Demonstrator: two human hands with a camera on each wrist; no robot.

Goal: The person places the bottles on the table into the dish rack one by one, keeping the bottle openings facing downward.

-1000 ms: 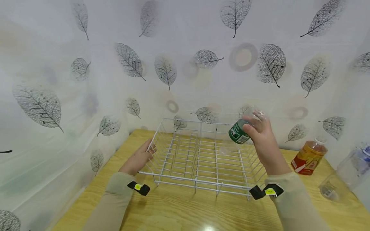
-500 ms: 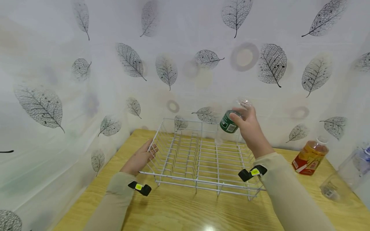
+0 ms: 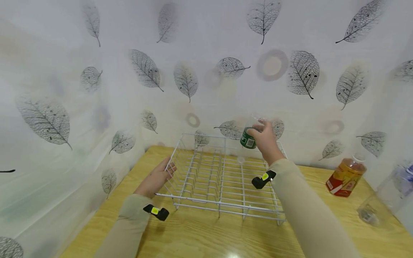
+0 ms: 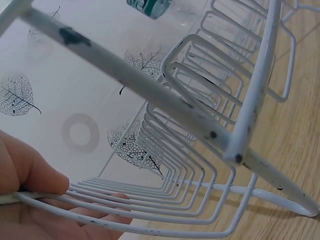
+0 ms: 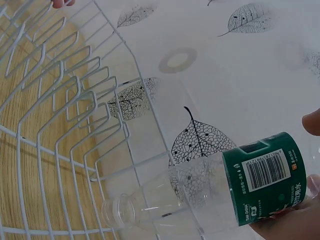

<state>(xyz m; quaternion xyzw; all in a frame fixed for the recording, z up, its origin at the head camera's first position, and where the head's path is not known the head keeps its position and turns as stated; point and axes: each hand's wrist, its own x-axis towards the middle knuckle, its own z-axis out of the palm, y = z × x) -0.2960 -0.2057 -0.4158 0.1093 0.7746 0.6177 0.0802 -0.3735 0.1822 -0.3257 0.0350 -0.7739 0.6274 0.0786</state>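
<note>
One surface (image 3: pixel 206 237): wood-grained, under the rack.
Wire rack (image 3: pixel 219 202): white; left hand (image 3: pixel 156 181) grips its left end.
Clear bottle (image 3: pixel 247 139): neck down over the rack's rear, right of centre, right hand (image 3: pixel 266 138) clamped round it.
Step, seemingly: placing the bottle; next calls for steering its neck between wires.
Green label (image 5: pixel 264 179): Chinese characters, "CHINA" by a logo; brand unclear.
Barcode (image 5: pixel 266 170): digits uncertain.

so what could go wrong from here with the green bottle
The green-labelled bottle points neck-down in the right hand, so its neck might catch on the rack. If that hold slips, it could drop. The left hand grips only one side, so a bump might shift the rack.
</note>
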